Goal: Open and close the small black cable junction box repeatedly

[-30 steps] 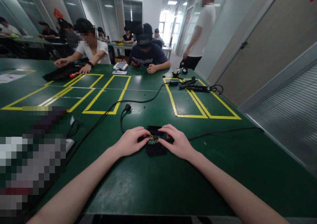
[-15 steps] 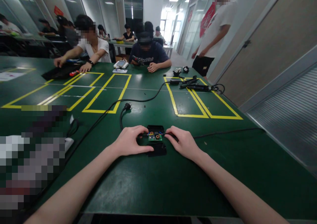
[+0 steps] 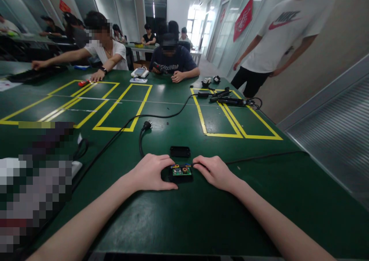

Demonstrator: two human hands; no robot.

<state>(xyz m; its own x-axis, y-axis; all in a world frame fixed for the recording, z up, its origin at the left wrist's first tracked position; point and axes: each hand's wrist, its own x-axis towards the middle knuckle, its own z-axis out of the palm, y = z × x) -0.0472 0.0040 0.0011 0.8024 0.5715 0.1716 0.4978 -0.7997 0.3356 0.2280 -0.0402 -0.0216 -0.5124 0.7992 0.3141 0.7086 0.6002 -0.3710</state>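
Note:
A small green circuit board (image 3: pixel 186 171) with copper coils and coloured wires sits in or over a black plastic casing half (image 3: pixel 184 179) in front of me. My left hand (image 3: pixel 154 172) curves around the left end of this casing, forefinger by the wires at the back and thumb along the front edge. Its other fingers are hidden. From the right, my right hand (image 3: pixel 215 172) pinches the black cord (image 3: pixel 245 156) close to the board's end. The other casing half (image 3: pixel 180 151) lies hollow side up just behind the board.
A black mains plug (image 3: pixel 147 125) lies beyond my left hand. One long cord (image 3: pixel 161 117) crosses the green table (image 3: pixel 161 222) to a black adapter (image 3: pixel 203 95) and tools. Yellow tape marks rectangles. People sit opposite; one person (image 3: pixel 288 34) stands at the right.
Both hands have drawn the circuit board slightly toward me, onto the nearer casing half, away from the farther one. Across the table, a seated person's arm reaches farther left. The standing person appears nearer.

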